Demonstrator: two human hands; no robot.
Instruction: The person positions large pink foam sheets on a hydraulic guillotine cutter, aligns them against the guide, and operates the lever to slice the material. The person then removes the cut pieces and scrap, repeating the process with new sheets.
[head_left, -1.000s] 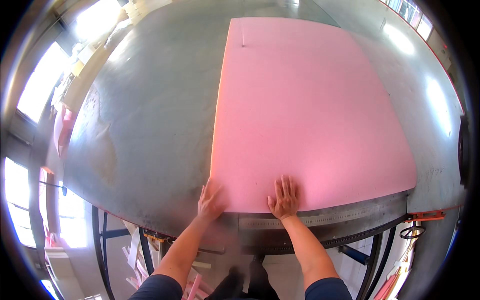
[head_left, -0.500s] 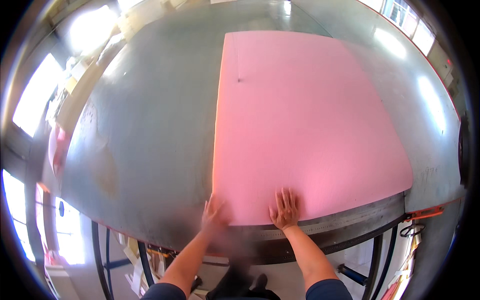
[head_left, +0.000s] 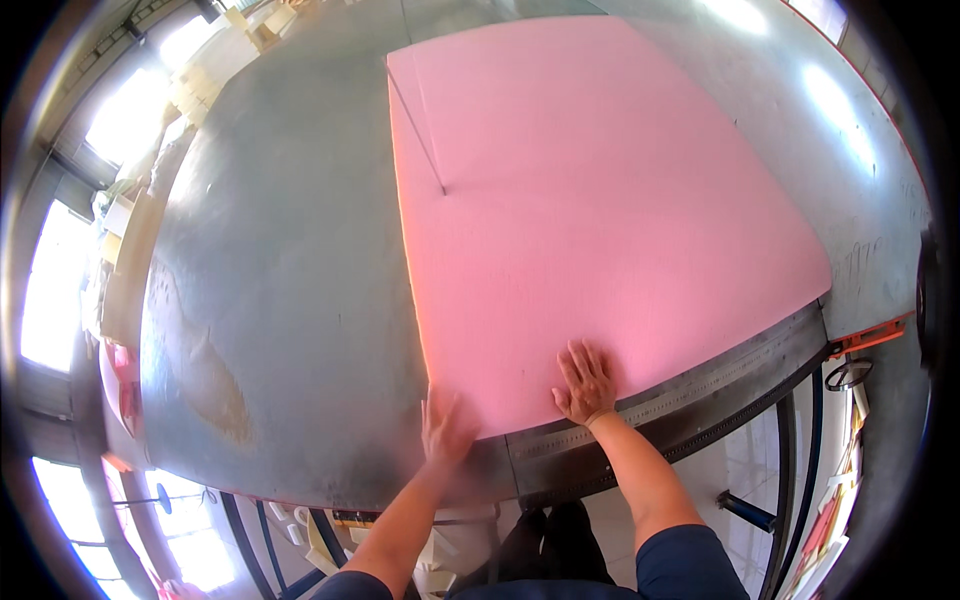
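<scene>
Grey metal table (head_left: 290, 300), smooth, dull sheen, rust-brown blotch at its left. Left hand (head_left: 445, 428) motion-blurred at the near left corner of the pink foam sheet (head_left: 600, 220); fingers look spread, grip impossible to confirm. Sheet is large, flat, matte, roughly rectangular, lying on the table, with a thin straight slit near its far left. Right hand (head_left: 585, 383) flat on its near edge, fingers splayed, grasping nothing. Engraved ruler strip (head_left: 700, 385) borders the table front.
</scene>
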